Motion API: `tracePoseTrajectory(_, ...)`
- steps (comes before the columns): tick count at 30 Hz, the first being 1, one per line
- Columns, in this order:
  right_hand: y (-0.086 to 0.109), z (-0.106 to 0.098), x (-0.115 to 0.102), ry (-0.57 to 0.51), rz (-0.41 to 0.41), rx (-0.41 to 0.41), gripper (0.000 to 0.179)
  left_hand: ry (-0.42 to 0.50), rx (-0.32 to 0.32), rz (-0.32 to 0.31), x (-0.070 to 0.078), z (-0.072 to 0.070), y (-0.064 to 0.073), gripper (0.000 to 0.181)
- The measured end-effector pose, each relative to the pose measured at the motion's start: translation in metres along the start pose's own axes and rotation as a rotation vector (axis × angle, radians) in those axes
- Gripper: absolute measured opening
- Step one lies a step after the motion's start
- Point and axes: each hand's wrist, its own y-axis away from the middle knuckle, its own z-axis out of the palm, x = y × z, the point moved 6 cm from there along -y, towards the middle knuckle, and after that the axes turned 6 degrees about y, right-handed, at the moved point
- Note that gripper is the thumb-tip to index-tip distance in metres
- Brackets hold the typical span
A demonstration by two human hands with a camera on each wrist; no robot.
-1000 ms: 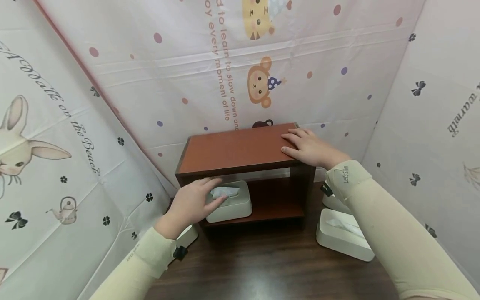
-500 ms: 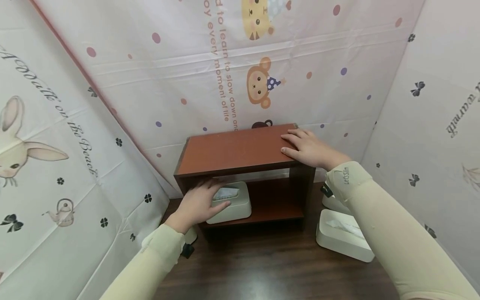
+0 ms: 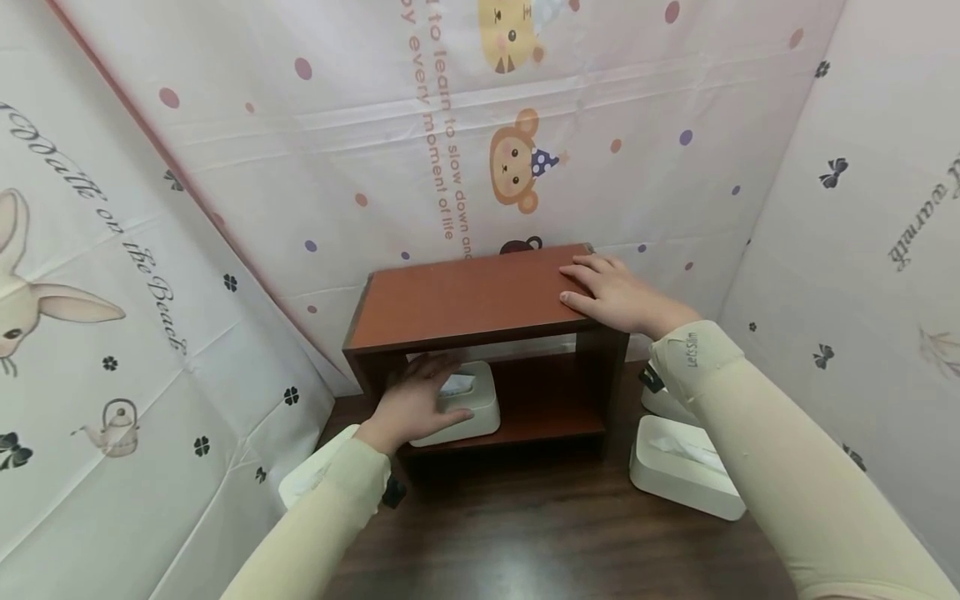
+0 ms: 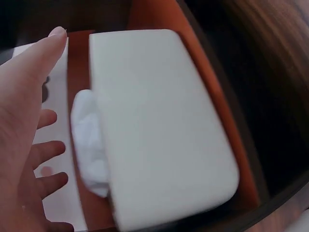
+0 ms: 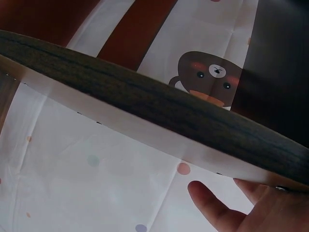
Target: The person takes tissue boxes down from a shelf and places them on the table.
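Note:
A white tissue box (image 3: 483, 408) with a tissue (image 4: 91, 142) poking from its slot sits at the left end of the lower board in a small brown shelf (image 3: 465, 300). Over that box, inside the opening, is my left hand (image 3: 412, 406), fingers spread and thumb held away from them. The left wrist view shows a gap between the fingers and the box (image 4: 159, 125). My right hand (image 3: 618, 296) rests flat on the right end of the shelf top. In the right wrist view, some of its fingers (image 5: 212, 205) appear beside the shelf's dark edge.
Another tissue box (image 3: 686, 475) lies on the dark wooden table (image 3: 517, 542) right of the shelf, with a further box (image 3: 667, 406) partly hidden behind it. A box (image 3: 318, 467) stands at left, partly covered by my left forearm. Printed cloth walls (image 3: 360, 150) surround the table.
My left hand has moved right and farther into the shelf opening, over the tissue box. The box at far left is less covered by my arm. My right hand stays on the shelf top.

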Motion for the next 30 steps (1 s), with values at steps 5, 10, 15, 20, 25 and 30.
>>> tracePoseTrajectory(5,0.001,-0.004,-0.001,0.003,0.001,0.004,0.071,-0.003,-0.039,-0.028,-0.001,0.012,-0.008,0.1)
tracePoseTrajectory(10,0.0,-0.005,-0.001,0.02,0.002,-0.001,0.072,0.012,-0.078,-0.062,-0.002,0.018,-0.011,0.105)
tracePoseTrajectory(15,0.0,-0.003,-0.001,0.028,0.0,-0.002,0.072,0.04,-0.131,-0.106,-0.009,0.027,-0.011,0.109)
tracePoseTrajectory(20,-0.001,-0.002,0.0,0.024,0.003,0.0,0.072,0.06,-0.145,-0.124,-0.016,0.037,-0.011,0.11)
tracePoseTrajectory(25,0.0,-0.001,0.001,0.027,-0.001,-0.002,0.072,0.03,-0.136,-0.137,-0.017,0.04,-0.008,0.107)
tracePoseTrajectory(30,0.0,0.0,0.001,0.018,0.003,0.0,0.072,-0.001,-0.142,-0.136,-0.013,0.038,-0.006,0.108)
